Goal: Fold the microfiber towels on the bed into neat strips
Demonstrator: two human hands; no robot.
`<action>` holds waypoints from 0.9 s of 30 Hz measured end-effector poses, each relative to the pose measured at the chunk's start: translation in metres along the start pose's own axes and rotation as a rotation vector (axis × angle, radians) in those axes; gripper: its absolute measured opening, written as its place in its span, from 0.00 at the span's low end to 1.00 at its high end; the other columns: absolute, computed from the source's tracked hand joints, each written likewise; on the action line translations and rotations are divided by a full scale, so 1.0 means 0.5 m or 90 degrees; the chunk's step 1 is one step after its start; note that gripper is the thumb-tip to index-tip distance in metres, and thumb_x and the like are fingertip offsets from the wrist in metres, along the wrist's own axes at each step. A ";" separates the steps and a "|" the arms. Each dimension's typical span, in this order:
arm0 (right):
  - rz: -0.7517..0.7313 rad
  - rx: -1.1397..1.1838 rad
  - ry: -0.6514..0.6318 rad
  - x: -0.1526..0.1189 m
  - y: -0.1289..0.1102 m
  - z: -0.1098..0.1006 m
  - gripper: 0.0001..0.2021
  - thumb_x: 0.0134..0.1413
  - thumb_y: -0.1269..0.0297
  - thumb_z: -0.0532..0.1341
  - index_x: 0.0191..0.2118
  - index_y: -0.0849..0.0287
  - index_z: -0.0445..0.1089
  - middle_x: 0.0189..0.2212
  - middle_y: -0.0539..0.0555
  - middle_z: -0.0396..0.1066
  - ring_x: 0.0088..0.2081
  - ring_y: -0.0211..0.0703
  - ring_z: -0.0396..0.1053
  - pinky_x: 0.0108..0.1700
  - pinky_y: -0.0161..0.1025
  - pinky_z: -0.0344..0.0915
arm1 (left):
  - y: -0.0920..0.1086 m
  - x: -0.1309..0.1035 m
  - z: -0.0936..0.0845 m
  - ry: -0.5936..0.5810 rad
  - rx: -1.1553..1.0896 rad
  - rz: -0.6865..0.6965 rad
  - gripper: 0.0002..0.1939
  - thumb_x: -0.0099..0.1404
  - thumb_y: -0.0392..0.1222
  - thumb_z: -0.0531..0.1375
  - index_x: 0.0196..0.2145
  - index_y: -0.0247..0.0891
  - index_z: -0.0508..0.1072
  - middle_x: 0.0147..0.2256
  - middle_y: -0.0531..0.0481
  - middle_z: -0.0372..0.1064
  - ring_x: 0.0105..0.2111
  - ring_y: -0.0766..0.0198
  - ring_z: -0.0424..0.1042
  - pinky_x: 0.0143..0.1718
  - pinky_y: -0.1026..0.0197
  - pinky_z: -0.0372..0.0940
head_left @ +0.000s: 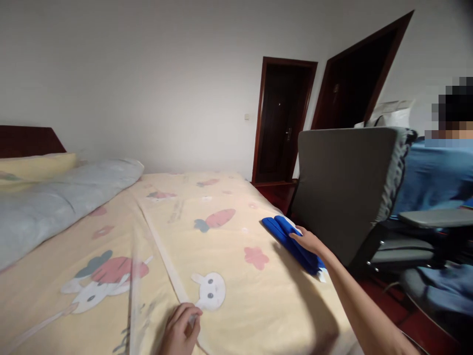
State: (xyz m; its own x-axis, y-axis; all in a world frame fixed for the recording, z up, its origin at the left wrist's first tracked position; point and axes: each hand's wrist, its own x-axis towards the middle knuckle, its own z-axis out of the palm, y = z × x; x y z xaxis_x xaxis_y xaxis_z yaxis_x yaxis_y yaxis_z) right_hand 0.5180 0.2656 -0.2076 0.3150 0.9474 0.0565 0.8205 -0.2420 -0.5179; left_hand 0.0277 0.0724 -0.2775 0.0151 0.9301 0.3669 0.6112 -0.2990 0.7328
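- The bed (254, 303) spreads across the foreground, its headboard (29, 139) at far left.
- A bolster (77, 195) lies on the bed's left side, in front of a pillow (40, 165).
- A cloth (291, 248) lies near the bed's right edge, the right hand (306, 240) on it.
- The left hand (182, 328) is at the near edge of view, left of the cloth.
- A chair (343, 192) stands right of the bed, a person (436, 172) beside its backrest.
- Behind, a door (279, 118) stands right of a wall switch (246, 117).
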 end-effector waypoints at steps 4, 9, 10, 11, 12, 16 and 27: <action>0.002 -0.031 -0.035 0.085 -0.055 0.027 0.34 0.51 0.53 0.64 0.61 0.64 0.63 0.52 0.67 0.70 0.52 0.61 0.69 0.50 0.47 0.64 | 0.005 0.008 0.003 -0.027 0.056 0.025 0.07 0.59 0.45 0.57 0.30 0.58 0.74 0.33 0.49 0.75 0.39 0.45 0.74 0.42 0.44 0.70; 0.044 -0.072 0.004 0.086 -0.049 0.042 0.27 0.58 0.60 0.56 0.63 0.62 0.62 0.52 0.70 0.69 0.50 0.65 0.70 0.47 0.53 0.66 | -0.001 0.015 0.005 -0.052 0.105 0.050 0.08 0.59 0.42 0.58 0.31 0.59 0.73 0.32 0.50 0.76 0.38 0.46 0.74 0.41 0.43 0.70; 0.045 -0.076 0.022 0.077 -0.046 0.042 0.27 0.61 0.60 0.53 0.64 0.60 0.60 0.52 0.69 0.69 0.50 0.65 0.70 0.47 0.54 0.66 | -0.002 0.015 0.005 -0.056 0.109 0.054 0.08 0.59 0.42 0.57 0.31 0.59 0.73 0.32 0.50 0.76 0.37 0.46 0.74 0.40 0.43 0.70; 0.039 -0.079 0.041 0.068 -0.046 0.042 0.26 0.63 0.59 0.50 0.65 0.59 0.57 0.53 0.68 0.68 0.50 0.65 0.70 0.47 0.54 0.66 | -0.003 0.016 0.004 -0.060 0.113 0.058 0.08 0.59 0.42 0.57 0.31 0.59 0.73 0.32 0.50 0.76 0.37 0.46 0.74 0.40 0.43 0.70; 0.029 -0.079 0.059 0.059 -0.047 0.044 0.26 0.64 0.59 0.48 0.66 0.56 0.55 0.55 0.66 0.67 0.51 0.64 0.69 0.48 0.53 0.66 | -0.003 0.016 0.004 -0.063 0.118 0.060 0.08 0.60 0.42 0.57 0.31 0.59 0.73 0.32 0.50 0.76 0.37 0.46 0.74 0.40 0.43 0.70; -0.106 -0.141 0.070 0.037 -0.069 0.066 0.27 0.65 0.59 0.48 0.68 0.51 0.49 0.63 0.59 0.58 0.56 0.62 0.64 0.53 0.52 0.62 | 0.002 0.013 0.004 -0.068 0.136 0.060 0.08 0.60 0.42 0.57 0.32 0.59 0.73 0.33 0.50 0.76 0.39 0.46 0.73 0.41 0.43 0.69; -0.120 -0.231 -0.066 0.010 -0.028 0.069 0.48 0.49 0.53 0.65 0.71 0.49 0.37 0.57 0.67 0.62 0.48 0.64 0.70 0.45 0.49 0.63 | 0.014 0.010 -0.001 -0.059 0.196 0.119 0.08 0.61 0.39 0.58 0.33 0.55 0.74 0.33 0.49 0.76 0.37 0.50 0.74 0.38 0.48 0.69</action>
State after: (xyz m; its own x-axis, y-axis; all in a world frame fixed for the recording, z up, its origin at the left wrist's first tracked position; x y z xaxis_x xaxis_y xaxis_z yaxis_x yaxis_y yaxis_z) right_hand 0.4914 0.2811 -0.2296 0.1089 0.9937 0.0263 0.9799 -0.1029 -0.1709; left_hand 0.0319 0.0747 -0.2702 0.2112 0.8852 0.4144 0.8004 -0.4000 0.4465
